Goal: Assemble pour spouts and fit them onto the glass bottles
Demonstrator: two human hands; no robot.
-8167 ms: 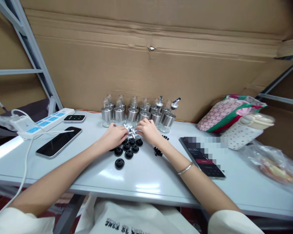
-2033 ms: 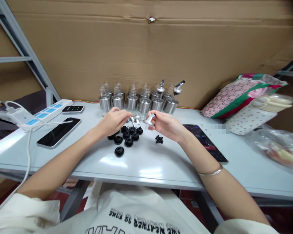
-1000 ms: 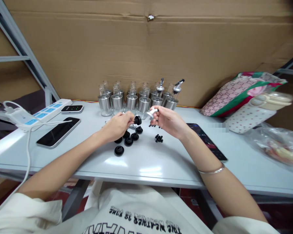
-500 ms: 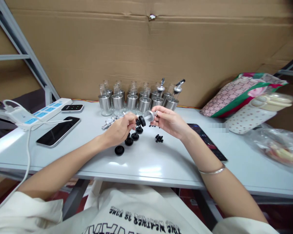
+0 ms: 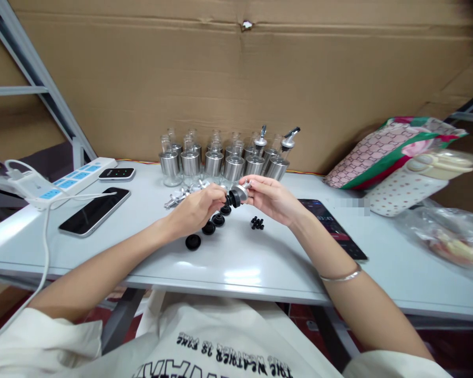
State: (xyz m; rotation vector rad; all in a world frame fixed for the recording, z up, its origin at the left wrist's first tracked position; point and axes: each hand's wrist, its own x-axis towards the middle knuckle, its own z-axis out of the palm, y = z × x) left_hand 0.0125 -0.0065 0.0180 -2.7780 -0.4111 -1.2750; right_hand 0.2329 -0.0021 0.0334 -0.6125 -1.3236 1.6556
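My left hand [image 5: 205, 207] is closed on a ribbed black stopper [image 5: 234, 199]. Facing it, my right hand [image 5: 270, 195] pinches a silver metal pourer spout [image 5: 241, 191] by its narrow end. The spout's wide base meets the flat face of the stopper; whether one sits inside the other I cannot tell. Several more black stoppers [image 5: 208, 228] lie on the table below my left hand. A small cluster of tiny black caps [image 5: 257, 223] rests below my right hand. Behind my left hand is a pile of silver spouts [image 5: 177, 197], partly hidden.
Several glass bottles with steel sleeves [image 5: 234, 168] stand at the back, two with pourers fitted. At left are a phone [image 5: 95, 211], a power strip [image 5: 69, 184] and a small device [image 5: 117, 174]. Right: another phone [image 5: 339, 233], a dotted tumbler [image 5: 404, 189], a patterned bag [image 5: 378, 152], a plastic bag [image 5: 449, 236].
The stopper and the metal spout, apart before, have come together. My left hand moved slightly right with the stopper. My right hand stayed nearly in place.
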